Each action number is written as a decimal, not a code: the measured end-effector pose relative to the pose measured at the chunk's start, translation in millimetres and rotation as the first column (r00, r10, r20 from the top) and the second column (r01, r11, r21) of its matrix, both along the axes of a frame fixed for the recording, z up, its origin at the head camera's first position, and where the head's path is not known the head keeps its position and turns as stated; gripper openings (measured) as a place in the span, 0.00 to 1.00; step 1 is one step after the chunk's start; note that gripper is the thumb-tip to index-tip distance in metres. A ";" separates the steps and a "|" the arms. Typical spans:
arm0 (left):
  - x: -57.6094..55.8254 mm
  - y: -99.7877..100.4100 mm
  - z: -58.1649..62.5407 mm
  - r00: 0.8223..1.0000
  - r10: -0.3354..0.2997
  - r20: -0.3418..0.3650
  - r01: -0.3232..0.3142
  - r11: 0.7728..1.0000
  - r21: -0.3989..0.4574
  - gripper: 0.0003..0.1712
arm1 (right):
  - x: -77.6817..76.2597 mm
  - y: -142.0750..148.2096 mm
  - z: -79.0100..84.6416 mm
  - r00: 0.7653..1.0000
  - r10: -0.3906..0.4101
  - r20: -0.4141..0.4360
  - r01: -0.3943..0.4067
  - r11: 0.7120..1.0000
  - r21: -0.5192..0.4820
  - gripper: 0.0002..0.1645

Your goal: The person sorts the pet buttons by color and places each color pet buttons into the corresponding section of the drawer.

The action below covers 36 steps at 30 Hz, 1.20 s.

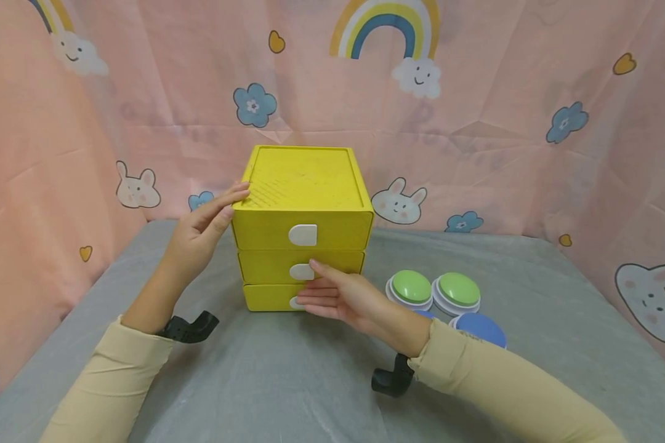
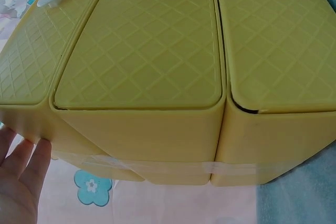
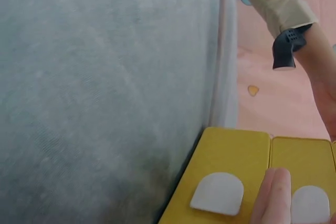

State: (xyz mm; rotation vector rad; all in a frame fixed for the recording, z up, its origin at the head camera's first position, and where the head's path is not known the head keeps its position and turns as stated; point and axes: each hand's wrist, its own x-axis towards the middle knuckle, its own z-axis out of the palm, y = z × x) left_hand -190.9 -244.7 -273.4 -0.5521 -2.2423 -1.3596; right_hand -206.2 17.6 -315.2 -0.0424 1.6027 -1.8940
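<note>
A yellow three-drawer box point(image 1: 302, 178) stands on the grey cloth, its drawers closed, with a white handle on each front. My left hand point(image 1: 196, 237) rests against the upper left edge of the box; in the left wrist view its fingertips point(image 2: 39, 153) touch the side wall. In front of the lower drawers is my right hand point(image 1: 354, 301), fingers extended. Its thumb is at the middle drawer's white handle point(image 1: 301, 271), and its fingers partly cover the bottom handle point(image 1: 295, 303). The right wrist view shows fingers point(image 3: 275, 198) between two handles.
Right of the box are two green dome buttons point(image 1: 412, 287) with white bases, and blue ones point(image 1: 481, 328) partly hidden by the right forearm. A pink patterned curtain point(image 1: 476, 154) hangs behind the grey-covered table point(image 1: 244, 381). Clear tape point(image 2: 157, 167) runs along the box's side.
</note>
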 end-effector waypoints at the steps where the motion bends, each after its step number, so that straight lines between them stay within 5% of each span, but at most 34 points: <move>1: 0.1 0.0 0.0 1.000 0.001 0.000 -0.001 1.000 -0.001 0.22 | -0.1 -1.0 0.4 1.000 -0.004 0.008 0.004 1.000 -0.008 0.37; 20: 1.2 0.7 -0.6 1.000 0.014 0.002 -0.014 1.000 -0.011 0.22 | 2.8 -5.3 4.2 0.996 -0.063 0.055 0.067 0.994 -0.084 0.25; 36: 1.0 -0.5 1.1 1.000 0.014 0.011 -0.014 1.000 -0.012 0.22 | 32.0 6.5 2.7 0.999 0.043 0.010 -0.042 0.996 -0.083 0.30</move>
